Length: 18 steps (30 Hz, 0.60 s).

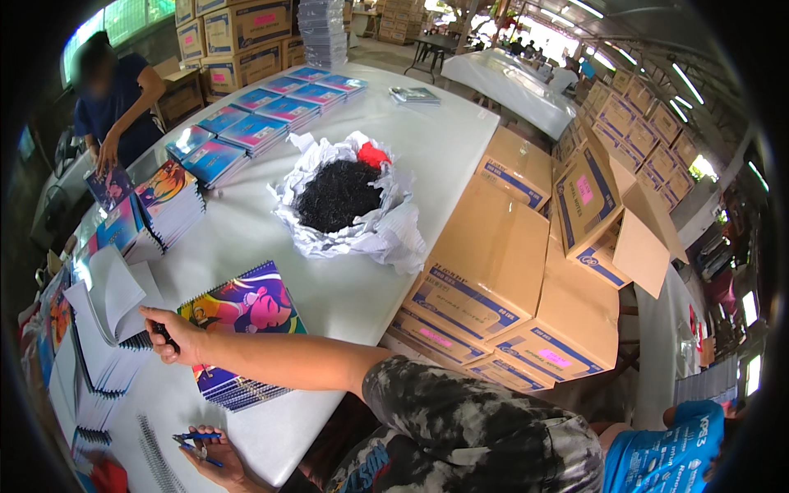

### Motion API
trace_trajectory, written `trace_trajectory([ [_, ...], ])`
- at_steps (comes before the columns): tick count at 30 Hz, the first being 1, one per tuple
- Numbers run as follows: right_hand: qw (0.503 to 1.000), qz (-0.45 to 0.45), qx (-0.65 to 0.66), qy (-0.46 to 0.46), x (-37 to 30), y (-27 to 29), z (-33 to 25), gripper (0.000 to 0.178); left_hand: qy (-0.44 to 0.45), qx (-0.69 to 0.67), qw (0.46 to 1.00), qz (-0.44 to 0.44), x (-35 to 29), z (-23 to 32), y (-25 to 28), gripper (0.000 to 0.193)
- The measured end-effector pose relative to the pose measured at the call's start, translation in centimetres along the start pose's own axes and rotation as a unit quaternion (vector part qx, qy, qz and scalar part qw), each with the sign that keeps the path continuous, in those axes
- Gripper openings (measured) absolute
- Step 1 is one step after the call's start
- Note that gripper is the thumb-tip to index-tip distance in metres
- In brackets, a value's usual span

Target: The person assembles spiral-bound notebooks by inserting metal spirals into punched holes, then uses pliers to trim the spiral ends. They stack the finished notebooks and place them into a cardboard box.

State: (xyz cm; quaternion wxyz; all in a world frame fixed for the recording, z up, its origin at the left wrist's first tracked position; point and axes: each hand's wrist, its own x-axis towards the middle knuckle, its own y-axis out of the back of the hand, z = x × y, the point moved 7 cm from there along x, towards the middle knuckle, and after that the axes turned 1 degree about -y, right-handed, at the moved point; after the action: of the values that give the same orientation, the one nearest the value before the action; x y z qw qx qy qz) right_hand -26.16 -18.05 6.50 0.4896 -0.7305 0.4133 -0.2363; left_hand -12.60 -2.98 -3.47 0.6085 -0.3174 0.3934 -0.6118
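At lower left of the frame, the right hand (182,335) closed its grip on a black spiral binding (163,335) beside the stacked spiral notebooks (243,329); the left hand (215,453) held blue-handled pliers (196,439) on the white surface (345,287).

On the bench (444,140) a heap of crumpled paper (349,205) sits near the middle, holding a pile of small bits (337,195) in its hollow. Behind it, rows of notebook stacks (263,115) run toward the far end. Before it, near the front edge, lies another stack of spiral notebooks (242,329), with opened pads (107,320) to its left. Cardboard boxes (509,287) are piled just right of the bench. A person (111,90) stands at the far left.
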Motion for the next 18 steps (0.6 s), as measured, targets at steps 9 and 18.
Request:
trace_trajectory([
  [9,1.000,-0.002,0.006,0.000,0.01,0.15,-0.49,0.039,0.000,-0.003,1.000,0.016,-0.09,-0.18,-0.55,0.045],
  [18,1.000,-0.009,0.000,0.002,-0.23,-0.01,-0.72,0.039,-0.001,0.000,1.000,0.009,-0.06,-0.38,-0.88,0.045],
])
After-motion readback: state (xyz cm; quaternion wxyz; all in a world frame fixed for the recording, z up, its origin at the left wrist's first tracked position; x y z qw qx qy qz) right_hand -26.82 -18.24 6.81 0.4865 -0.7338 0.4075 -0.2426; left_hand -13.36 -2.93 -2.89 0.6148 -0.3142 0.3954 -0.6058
